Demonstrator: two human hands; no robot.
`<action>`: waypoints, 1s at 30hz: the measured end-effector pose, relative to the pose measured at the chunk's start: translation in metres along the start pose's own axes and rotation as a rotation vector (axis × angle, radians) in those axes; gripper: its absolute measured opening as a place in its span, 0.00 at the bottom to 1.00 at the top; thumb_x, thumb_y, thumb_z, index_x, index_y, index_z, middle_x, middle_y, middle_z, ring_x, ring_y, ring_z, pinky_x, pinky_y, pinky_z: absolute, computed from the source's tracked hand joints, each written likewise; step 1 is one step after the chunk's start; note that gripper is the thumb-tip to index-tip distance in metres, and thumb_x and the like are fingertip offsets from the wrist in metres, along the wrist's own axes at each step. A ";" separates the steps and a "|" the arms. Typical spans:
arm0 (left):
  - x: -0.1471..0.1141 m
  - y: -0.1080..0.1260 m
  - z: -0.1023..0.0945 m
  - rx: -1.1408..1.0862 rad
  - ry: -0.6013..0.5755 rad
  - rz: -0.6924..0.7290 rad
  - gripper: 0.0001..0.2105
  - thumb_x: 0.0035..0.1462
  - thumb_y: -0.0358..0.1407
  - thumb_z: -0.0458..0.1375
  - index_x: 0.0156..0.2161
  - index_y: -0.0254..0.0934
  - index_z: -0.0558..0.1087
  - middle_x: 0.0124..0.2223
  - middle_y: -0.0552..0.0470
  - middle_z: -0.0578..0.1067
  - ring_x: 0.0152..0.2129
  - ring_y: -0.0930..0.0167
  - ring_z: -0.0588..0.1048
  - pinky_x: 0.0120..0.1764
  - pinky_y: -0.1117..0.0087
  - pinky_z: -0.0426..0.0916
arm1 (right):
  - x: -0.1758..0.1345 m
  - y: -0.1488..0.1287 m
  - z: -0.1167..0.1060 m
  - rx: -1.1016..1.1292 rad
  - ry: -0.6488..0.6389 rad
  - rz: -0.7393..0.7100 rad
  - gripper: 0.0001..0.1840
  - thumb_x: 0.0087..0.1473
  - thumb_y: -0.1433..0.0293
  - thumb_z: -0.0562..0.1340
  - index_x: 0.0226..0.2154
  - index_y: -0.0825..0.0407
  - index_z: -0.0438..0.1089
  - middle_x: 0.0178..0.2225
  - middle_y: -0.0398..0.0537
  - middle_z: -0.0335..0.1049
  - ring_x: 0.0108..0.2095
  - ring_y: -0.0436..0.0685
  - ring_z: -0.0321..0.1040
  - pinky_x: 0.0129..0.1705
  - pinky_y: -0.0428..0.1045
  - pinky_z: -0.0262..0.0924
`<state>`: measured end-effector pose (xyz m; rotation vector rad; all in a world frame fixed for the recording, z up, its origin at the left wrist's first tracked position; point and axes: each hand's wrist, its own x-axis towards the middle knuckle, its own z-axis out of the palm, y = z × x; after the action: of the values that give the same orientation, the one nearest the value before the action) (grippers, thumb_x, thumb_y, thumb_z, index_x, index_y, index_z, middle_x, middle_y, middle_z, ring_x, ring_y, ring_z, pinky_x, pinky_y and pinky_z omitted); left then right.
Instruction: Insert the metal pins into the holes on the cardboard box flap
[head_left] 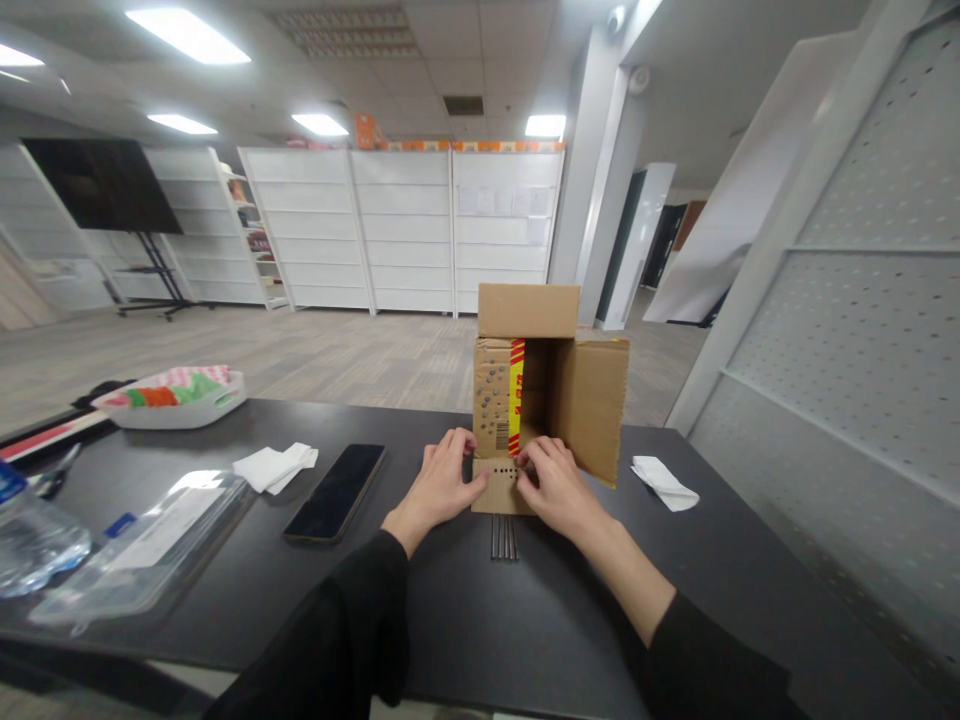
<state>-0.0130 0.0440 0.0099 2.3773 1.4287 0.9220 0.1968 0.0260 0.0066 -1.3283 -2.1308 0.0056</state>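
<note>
An open cardboard box stands on the dark table with its flaps folded out; the left flap bears many grey dots and a red-and-yellow tape strip. Its front lower flap has a row of dark holes or dots. My left hand is at the left edge of this flap, thumb and fingers apart, thumb touching the cardboard. Over the flap's right part, my right hand has its fingers curled together; whatever they pinch is hidden. Several thin metal nails lie side by side just in front of the flap.
Left on the table are a phone, tissues, a clear plastic case, a water bottle, scissors and a white basket with coloured cloth. A folded tissue lies right. A perforated panel stands beyond the right edge.
</note>
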 end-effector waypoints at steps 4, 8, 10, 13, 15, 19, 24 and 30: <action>0.000 0.000 0.000 0.005 -0.002 -0.002 0.15 0.54 0.38 0.57 0.45 0.41 0.60 0.44 0.51 0.71 0.44 0.64 0.71 0.48 0.60 0.58 | 0.000 -0.001 0.001 0.023 -0.005 0.005 0.05 0.53 0.76 0.56 0.33 0.51 0.64 0.37 0.50 0.65 0.41 0.61 0.59 0.44 0.53 0.55; 0.001 0.001 -0.001 0.002 -0.005 0.000 0.15 0.54 0.38 0.57 0.45 0.40 0.60 0.44 0.51 0.71 0.44 0.64 0.71 0.48 0.60 0.58 | -0.001 -0.002 0.001 0.035 -0.007 0.009 0.05 0.53 0.76 0.56 0.33 0.51 0.63 0.37 0.50 0.64 0.41 0.61 0.59 0.44 0.54 0.55; 0.001 0.002 -0.001 -0.002 -0.006 -0.004 0.15 0.54 0.38 0.57 0.45 0.41 0.60 0.44 0.51 0.71 0.44 0.64 0.71 0.48 0.60 0.58 | -0.001 -0.002 0.001 0.037 -0.004 0.009 0.04 0.53 0.76 0.56 0.33 0.51 0.64 0.37 0.50 0.64 0.41 0.61 0.59 0.44 0.54 0.55; 0.001 0.002 -0.001 -0.004 -0.008 -0.013 0.15 0.53 0.38 0.57 0.45 0.41 0.60 0.44 0.51 0.71 0.45 0.64 0.71 0.48 0.60 0.58 | -0.001 -0.002 0.002 0.034 -0.003 0.015 0.05 0.52 0.76 0.56 0.32 0.51 0.63 0.36 0.50 0.64 0.40 0.60 0.59 0.43 0.53 0.55; 0.001 0.002 -0.001 -0.004 -0.005 -0.013 0.15 0.53 0.38 0.57 0.45 0.41 0.60 0.44 0.51 0.71 0.44 0.64 0.71 0.48 0.60 0.58 | -0.001 -0.001 0.003 0.033 0.001 0.018 0.05 0.52 0.76 0.56 0.32 0.51 0.63 0.36 0.50 0.64 0.40 0.60 0.59 0.43 0.53 0.55; 0.001 0.001 0.001 -0.002 0.000 -0.009 0.15 0.53 0.37 0.57 0.44 0.40 0.60 0.44 0.51 0.71 0.44 0.64 0.71 0.48 0.60 0.58 | -0.001 0.000 0.006 0.037 0.026 0.016 0.05 0.51 0.76 0.57 0.31 0.51 0.63 0.35 0.50 0.65 0.39 0.61 0.59 0.42 0.53 0.55; 0.001 0.001 0.001 -0.005 -0.004 -0.010 0.15 0.53 0.38 0.57 0.45 0.41 0.60 0.44 0.51 0.71 0.44 0.64 0.71 0.48 0.60 0.58 | -0.001 0.002 0.008 0.040 0.046 0.007 0.05 0.51 0.76 0.57 0.32 0.51 0.63 0.35 0.50 0.66 0.40 0.61 0.60 0.42 0.54 0.55; 0.002 0.001 0.001 -0.011 -0.010 -0.012 0.15 0.53 0.37 0.57 0.44 0.41 0.60 0.44 0.51 0.71 0.45 0.64 0.71 0.48 0.60 0.58 | -0.001 0.004 0.011 0.060 0.075 -0.022 0.05 0.51 0.76 0.57 0.32 0.50 0.62 0.35 0.51 0.66 0.40 0.62 0.60 0.43 0.55 0.56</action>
<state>-0.0112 0.0448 0.0105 2.3601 1.4286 0.9110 0.1952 0.0310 -0.0038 -1.2519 -2.0659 0.0101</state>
